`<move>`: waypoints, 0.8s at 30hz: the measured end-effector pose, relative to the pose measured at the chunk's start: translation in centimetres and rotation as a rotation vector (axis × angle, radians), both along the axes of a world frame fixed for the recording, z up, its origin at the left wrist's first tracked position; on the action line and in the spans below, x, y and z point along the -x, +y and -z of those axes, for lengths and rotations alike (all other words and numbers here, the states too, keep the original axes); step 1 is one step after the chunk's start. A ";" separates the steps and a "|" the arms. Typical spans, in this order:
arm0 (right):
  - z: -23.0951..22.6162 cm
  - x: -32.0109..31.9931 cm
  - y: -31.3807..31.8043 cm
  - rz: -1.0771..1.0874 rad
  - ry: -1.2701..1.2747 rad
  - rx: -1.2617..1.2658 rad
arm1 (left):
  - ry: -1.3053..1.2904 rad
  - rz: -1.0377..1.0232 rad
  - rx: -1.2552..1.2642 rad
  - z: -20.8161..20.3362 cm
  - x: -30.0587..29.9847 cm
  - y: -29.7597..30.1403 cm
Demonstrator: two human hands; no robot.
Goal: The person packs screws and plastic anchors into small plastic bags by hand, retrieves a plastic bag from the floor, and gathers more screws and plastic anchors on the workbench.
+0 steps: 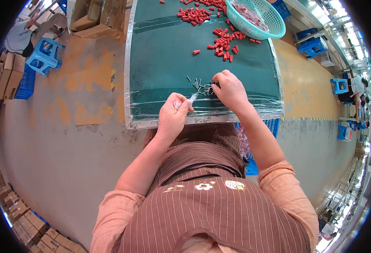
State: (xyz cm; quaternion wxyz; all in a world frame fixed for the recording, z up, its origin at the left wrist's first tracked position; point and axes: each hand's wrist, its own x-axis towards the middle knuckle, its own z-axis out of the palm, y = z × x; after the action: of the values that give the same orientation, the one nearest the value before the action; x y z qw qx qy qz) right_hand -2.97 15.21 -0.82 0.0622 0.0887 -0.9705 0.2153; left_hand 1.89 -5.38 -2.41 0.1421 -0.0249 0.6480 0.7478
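Near the front edge of the green tabletop (pixel 164 55), my left hand (pixel 173 113) is closed around a small clear plastic bag (pixel 192 98). What the bag contains is too small to make out. To its right, my right hand (pixel 231 89) reaches down at a little pile of metal screws (pixel 202 87), thumb and fingers pinched together at the pile's right side. Whether a screw is between those fingertips is hidden. Farther back lie several loose red plastic plugs (pixel 223 42), with another heap of red plugs (pixel 194 16) behind them.
A pale green plastic basket (pixel 274 28) holding filled plastic bags stands at the far right of the table. Below the front edge is a blue crate (pixel 272 125) with packed bags. Cardboard boxes (pixel 97 19) and a blue stool (pixel 46 55) stand left; people sit farther off.
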 end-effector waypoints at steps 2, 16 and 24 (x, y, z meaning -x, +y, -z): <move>0.1 0.7 -0.1 -0.032 -0.019 -0.097 | 0.039 -0.011 0.076 -0.6 0.0 -0.2; -2.7 2.6 -0.4 -0.007 -0.342 -0.005 | -0.036 -0.086 0.036 -0.8 1.0 -0.9; -1.7 2.3 -0.3 -0.330 -0.044 -0.134 | -0.072 -0.063 0.041 -0.9 1.2 -1.0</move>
State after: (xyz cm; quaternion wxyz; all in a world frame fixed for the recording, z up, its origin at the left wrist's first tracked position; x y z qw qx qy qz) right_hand -5.30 14.90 0.92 -0.0014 0.2458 -0.9562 0.1591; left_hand 0.66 -6.41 -1.55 0.1412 -0.0751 0.6565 0.7372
